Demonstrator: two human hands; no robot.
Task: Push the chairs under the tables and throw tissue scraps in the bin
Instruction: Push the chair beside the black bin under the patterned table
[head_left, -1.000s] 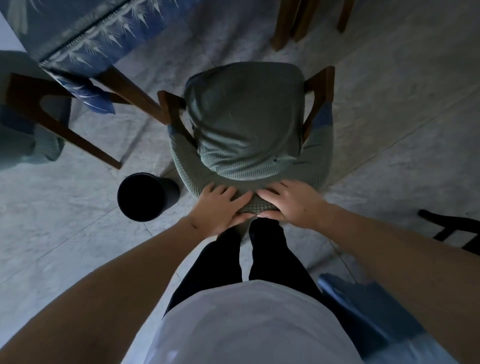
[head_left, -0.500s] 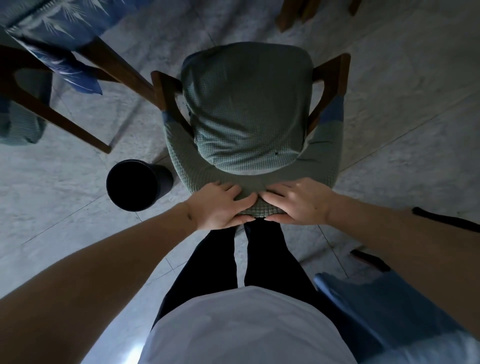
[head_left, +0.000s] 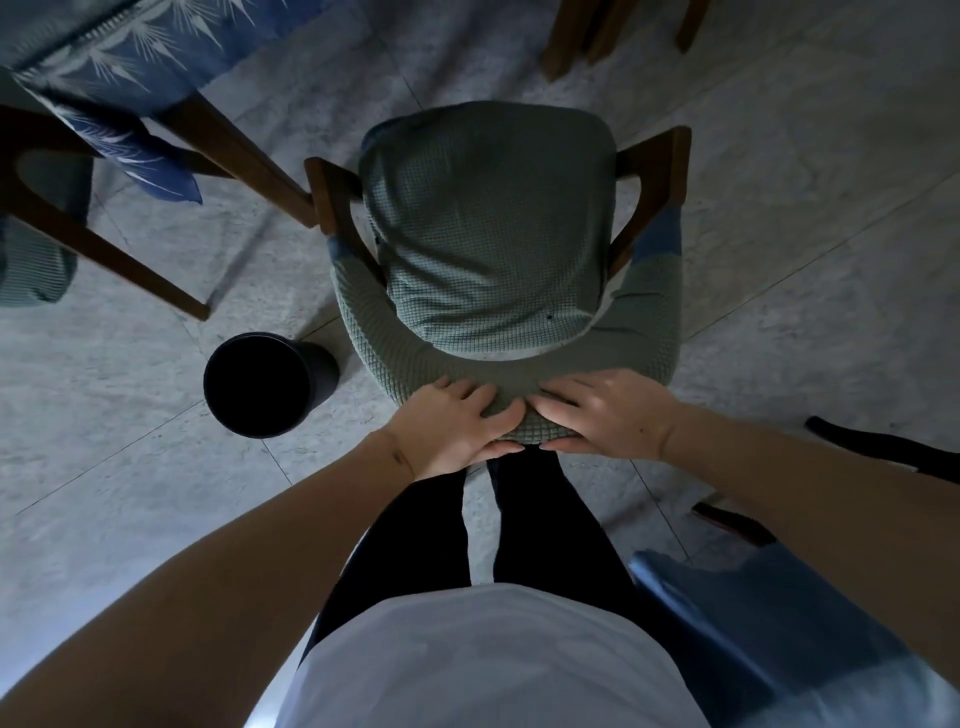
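Head view: both hands, left (head_left: 457, 423) and right (head_left: 602, 413), grip the chair (head_left: 493, 234) backrest top, fingers curled over it. Bin (head_left: 260, 384) stands just left of the chair.

Green-covered chair (head_left: 493, 234) upright; black bin (head_left: 260, 384) just beside.

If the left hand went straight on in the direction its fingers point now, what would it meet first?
The left hand, gripping the chair's backrest, points its fingers toward the right hand. It would probably meet that hand's fingertips first; they look almost touching already.
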